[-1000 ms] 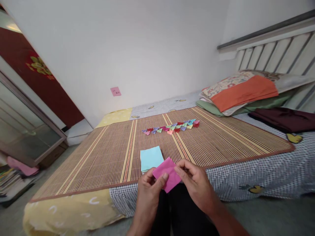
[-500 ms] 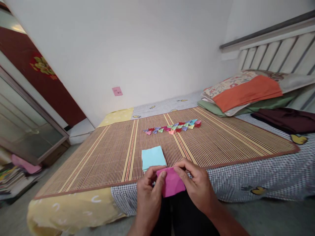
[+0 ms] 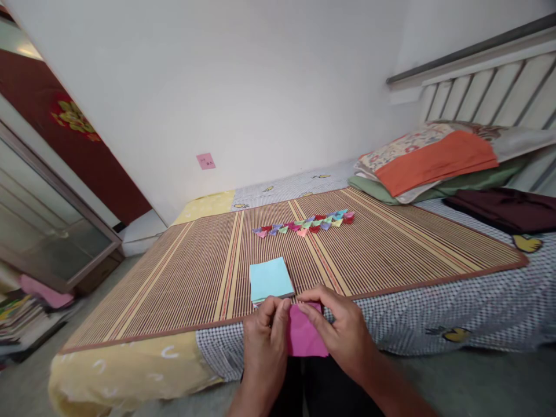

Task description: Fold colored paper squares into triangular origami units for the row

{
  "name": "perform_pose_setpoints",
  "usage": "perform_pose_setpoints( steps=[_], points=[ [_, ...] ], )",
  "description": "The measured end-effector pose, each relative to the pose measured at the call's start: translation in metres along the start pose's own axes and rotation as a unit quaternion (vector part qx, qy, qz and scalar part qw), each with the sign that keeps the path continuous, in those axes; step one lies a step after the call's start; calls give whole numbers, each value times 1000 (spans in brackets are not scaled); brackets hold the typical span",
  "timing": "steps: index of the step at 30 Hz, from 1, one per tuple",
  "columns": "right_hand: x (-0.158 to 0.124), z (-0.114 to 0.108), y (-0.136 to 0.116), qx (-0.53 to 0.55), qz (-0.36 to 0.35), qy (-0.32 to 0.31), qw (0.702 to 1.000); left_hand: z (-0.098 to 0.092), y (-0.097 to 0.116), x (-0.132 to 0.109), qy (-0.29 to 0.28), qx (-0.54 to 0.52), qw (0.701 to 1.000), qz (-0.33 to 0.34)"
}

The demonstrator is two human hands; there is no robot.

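A magenta sheet of paper [image 3: 306,336] is held above my lap, just off the front edge of the bed. My left hand [image 3: 267,330] pinches its upper left corner between thumb and fingers. Thumb and forefinger of my right hand [image 3: 341,330] grip its top edge, close to the left thumb. Whether the sheet is folded double I cannot tell. Just beyond my hands lies a stack of light blue square paper [image 3: 271,280]. Farther back, small folded paper triangles [image 3: 304,225] in many colours sit in rows on the mat.
A striped bamboo mat [image 3: 186,272] covers the bed, over a checked and yellow sheet [image 3: 130,370]. Pillows [image 3: 434,162] and a dark folded cloth [image 3: 504,209] lie at the right by the headboard. A pink note [image 3: 205,161] is on the wall.
My right hand has slid left along the paper's top edge, nearer to my left thumb. The magenta sheet hangs slightly lower and straighter.
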State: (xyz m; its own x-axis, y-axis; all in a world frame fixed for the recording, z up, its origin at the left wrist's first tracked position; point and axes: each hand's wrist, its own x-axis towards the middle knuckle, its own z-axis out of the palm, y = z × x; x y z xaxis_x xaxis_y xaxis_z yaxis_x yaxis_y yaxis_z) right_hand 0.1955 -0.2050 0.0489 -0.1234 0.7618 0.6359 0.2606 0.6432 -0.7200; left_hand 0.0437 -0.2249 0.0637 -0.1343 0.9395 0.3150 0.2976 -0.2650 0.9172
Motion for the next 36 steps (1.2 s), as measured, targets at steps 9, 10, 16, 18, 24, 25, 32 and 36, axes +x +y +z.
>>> perform_pose_setpoints(
  steps=[9, 10, 16, 18, 24, 25, 32, 36],
  points=[
    [-3, -5, 4, -12, 74, 93, 993, 0, 4, -6, -14, -31, 999, 27],
    [-4, -4, 4, -13, 72, 100, 992, 0, 4, -7, -17, -28, 999, 31],
    [-6, 0, 1, -14, 59, 132, 989, 3, 5, -7, -34, -124, 991, -27],
    [-6, 0, 1, -15, 54, 142, 988, 5, 6, -7, -49, -167, 983, -53],
    [-6, -1, 2, -28, 54, 158, 986, 6, 4, -8, -33, -138, 990, -27],
    [-6, -1, 2, -27, 56, 162, 985, 6, 3, -9, -30, -121, 992, -15],
    [-6, -3, 5, -17, 73, 179, 981, 10, -2, -13, -33, -112, 993, -7],
    [-7, -2, 8, 6, 103, 176, 979, 11, -5, -15, -31, -137, 990, -14]
  ],
)
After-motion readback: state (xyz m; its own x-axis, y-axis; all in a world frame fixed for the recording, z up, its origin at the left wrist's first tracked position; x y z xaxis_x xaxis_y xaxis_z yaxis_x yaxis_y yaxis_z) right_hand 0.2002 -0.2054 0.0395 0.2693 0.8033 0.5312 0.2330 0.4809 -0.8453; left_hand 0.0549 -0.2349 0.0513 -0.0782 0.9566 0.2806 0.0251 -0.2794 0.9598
